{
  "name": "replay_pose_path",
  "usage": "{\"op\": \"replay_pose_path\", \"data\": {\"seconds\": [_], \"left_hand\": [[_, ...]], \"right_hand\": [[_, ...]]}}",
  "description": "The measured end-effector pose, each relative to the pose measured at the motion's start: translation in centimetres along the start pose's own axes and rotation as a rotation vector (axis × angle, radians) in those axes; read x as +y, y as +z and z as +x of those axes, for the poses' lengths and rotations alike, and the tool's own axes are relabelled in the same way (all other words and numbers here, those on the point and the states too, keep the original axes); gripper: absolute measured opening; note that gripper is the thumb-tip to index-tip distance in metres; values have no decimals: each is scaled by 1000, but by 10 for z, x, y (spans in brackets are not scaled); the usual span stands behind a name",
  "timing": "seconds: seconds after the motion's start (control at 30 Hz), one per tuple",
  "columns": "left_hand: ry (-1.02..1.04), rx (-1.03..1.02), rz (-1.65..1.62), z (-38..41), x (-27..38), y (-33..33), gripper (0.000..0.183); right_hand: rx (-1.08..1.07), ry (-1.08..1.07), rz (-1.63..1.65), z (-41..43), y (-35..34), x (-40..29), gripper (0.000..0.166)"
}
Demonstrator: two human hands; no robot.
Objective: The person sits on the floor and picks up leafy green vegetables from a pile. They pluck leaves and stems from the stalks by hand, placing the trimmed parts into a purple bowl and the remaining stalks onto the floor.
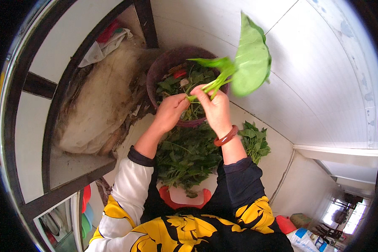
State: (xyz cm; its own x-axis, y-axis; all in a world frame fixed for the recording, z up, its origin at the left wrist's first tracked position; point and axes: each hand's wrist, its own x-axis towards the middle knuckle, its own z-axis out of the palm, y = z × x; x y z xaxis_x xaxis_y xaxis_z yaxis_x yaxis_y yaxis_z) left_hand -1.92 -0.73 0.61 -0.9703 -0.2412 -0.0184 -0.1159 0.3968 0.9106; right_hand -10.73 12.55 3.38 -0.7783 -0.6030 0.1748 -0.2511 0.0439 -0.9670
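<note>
My left hand pinches the lower end of a green leafy stem. Farther up, my right hand grips the same stem, with a brown bangle at its wrist. A large pale-green leaf spreads above and to the right of that hand. Beneath both hands stands a purple round tub with leaves, stalks and a red scrap inside. A heap of leafy greens lies between my forearms, close to my lap. Another bunch of greens rests on the floor to the right of my right wrist.
A pale, stained sack lies at the left beside a dark-framed cabinet. White wall panels rise at the upper right. A red-and-white stool or seat shows between my legs. Plastic packages lie at the lower right.
</note>
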Motion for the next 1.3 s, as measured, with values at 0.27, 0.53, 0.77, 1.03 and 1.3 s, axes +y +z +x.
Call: {"op": "replay_pose_path", "data": {"seconds": [0.27, 0.53, 0.77, 1.03, 1.3], "left_hand": [[294, 9, 130, 2, -15, 2, 19], [271, 28, 277, -5, 17, 15, 14], [157, 355, 383, 12, 15, 12, 52], [71, 83, -899, 9, 29, 1, 38], [33, 98, -1086, 10, 15, -2, 47]], "right_hand": [[176, -94, -233, -6, 2, 0, 21], [418, 55, 172, 13, -63, -10, 29], [115, -19, 48, 3, -30, -6, 18], [-225, -150, -388, -6, -18, 4, 19], [-351, 450, 529, -9, -16, 4, 31]]}}
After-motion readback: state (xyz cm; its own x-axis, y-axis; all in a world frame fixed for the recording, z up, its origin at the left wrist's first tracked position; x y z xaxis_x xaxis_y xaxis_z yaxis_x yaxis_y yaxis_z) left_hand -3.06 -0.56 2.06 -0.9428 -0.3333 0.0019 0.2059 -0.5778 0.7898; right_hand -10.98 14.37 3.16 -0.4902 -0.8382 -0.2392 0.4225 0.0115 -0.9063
